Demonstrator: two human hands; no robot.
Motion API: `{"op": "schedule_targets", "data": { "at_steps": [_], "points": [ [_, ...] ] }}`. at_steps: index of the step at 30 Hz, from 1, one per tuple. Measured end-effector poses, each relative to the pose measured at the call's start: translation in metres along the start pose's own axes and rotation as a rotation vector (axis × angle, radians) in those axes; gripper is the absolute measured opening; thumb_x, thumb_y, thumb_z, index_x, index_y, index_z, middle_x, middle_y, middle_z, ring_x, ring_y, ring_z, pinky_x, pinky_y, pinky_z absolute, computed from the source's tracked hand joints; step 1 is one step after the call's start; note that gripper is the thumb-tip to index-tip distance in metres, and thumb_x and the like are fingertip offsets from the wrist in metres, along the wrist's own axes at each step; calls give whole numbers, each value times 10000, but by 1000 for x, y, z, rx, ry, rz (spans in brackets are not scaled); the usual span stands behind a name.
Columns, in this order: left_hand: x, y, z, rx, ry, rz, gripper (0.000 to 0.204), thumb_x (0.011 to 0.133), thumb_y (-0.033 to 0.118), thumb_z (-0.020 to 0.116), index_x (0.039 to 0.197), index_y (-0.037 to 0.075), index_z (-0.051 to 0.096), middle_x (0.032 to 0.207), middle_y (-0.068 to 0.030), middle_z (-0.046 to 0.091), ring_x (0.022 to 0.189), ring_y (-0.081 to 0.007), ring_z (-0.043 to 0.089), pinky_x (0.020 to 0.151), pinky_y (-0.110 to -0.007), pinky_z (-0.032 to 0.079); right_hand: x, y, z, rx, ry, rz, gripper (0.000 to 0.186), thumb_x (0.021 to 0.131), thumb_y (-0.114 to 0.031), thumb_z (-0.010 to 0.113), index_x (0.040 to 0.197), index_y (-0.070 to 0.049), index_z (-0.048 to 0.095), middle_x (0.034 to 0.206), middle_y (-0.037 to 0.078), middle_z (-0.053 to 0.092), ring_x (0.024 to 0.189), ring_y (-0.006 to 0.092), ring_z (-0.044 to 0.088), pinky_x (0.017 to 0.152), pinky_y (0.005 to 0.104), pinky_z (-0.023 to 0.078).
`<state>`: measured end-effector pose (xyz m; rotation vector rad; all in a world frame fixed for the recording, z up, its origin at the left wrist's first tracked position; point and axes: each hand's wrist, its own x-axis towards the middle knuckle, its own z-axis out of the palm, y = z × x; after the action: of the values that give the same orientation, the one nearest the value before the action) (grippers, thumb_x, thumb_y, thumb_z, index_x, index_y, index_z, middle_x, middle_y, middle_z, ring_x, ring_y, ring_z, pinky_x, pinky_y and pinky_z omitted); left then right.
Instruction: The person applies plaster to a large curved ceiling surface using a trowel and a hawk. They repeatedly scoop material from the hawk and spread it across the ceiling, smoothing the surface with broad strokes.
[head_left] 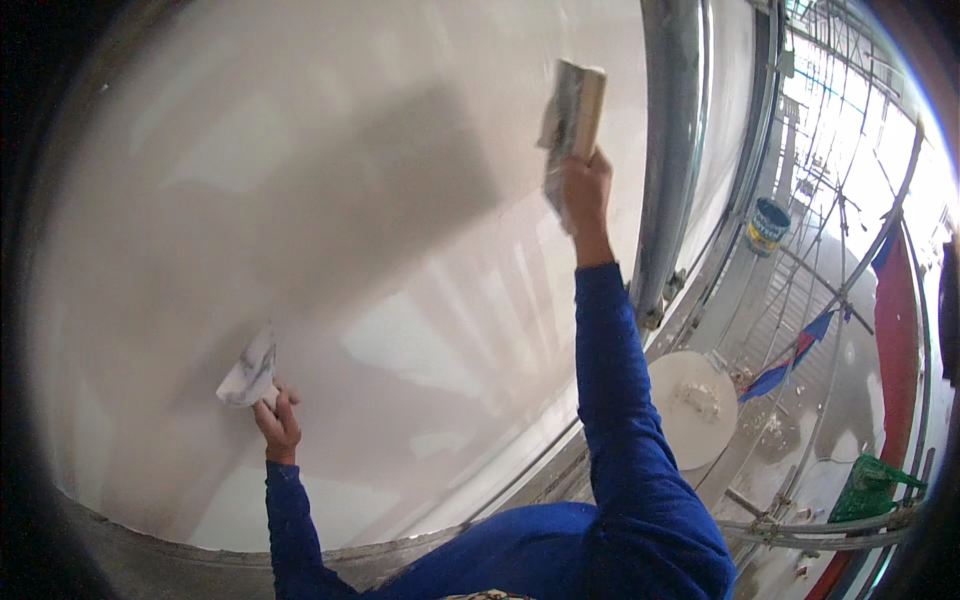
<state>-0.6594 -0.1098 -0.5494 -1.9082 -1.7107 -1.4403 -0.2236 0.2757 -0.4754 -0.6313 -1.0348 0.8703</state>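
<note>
A pale wall (390, 370) with smooth, patchy plaster fills most of the view. My left hand (281, 428) is closed around the handle of a putty knife (250, 368), whose broad blade is smeared with white plaster. Higher up and to the right, at the end of my raised arm, my right hand (588, 190) grips a plastering trowel (578, 108) with a long flat blade and a light-coloured strip along one side. The trowel is near the wall's right edge; I cannot tell whether its blade touches the surface.
A dark metal frame post (672, 130) borders the wall. Right of it stand a round white tub lid or basin (690, 410) with plaster lumps and a dark bucket (768, 226). Scaffold poles (840, 285), red cloth (893, 330) and a green plastic piece (868, 488) lie farther right.
</note>
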Motion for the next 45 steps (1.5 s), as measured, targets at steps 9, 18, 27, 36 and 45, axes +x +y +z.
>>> {"op": "schedule_targets", "data": {
  "at_steps": [9, 18, 27, 36, 45],
  "points": [
    [-34, -40, 1, 49, 54, 16, 467, 917, 494, 542, 919, 27, 539, 807, -59, 581, 725, -183, 582, 607, -320, 472, 165, 48, -16, -486, 198, -97, 351, 812, -165, 509, 1125, -85, 646, 990, 200, 675, 953, 378, 639, 822, 448, 478],
    [-58, -58, -24, 47, 88, -207, 627, 801, 639, 636, 947, 30, 605, 849, -54, 620, 773, -166, 593, 676, -319, 478, 111, 30, 28, -580, 117, -70, 435, 824, -220, 539, 1251, -142, 577, 1033, 177, 680, 994, 376, 635, 818, 463, 491],
    [-27, -22, -4, 41, -17, 34, 489, 930, 494, 529, 959, 6, 556, 833, -79, 584, 774, -186, 571, 689, -320, 466, -81, -14, 126, -702, -29, -304, 637, 758, -133, 651, 1363, -125, 451, 1159, 142, 626, 1006, 368, 585, 784, 477, 520],
    [-9, -5, 19, -200, 123, 46, 445, 934, 484, 529, 878, 43, 499, 771, -61, 531, 670, -156, 513, 584, -294, 422, -257, -79, 199, -552, -229, -528, 696, 733, -30, 652, 1384, -58, 408, 1342, 222, 500, 1151, 398, 512, 843, 452, 530],
    [-46, 58, 26, -413, -78, -426, 343, 967, 358, 548, 1049, 26, 519, 774, -19, 551, 578, -88, 504, 491, -242, 415, -251, -56, 35, 98, -488, 420, 209, 858, -115, 629, 1010, 28, 622, 884, 41, 625, 823, 117, 584, 718, 271, 469]
  ]
}}
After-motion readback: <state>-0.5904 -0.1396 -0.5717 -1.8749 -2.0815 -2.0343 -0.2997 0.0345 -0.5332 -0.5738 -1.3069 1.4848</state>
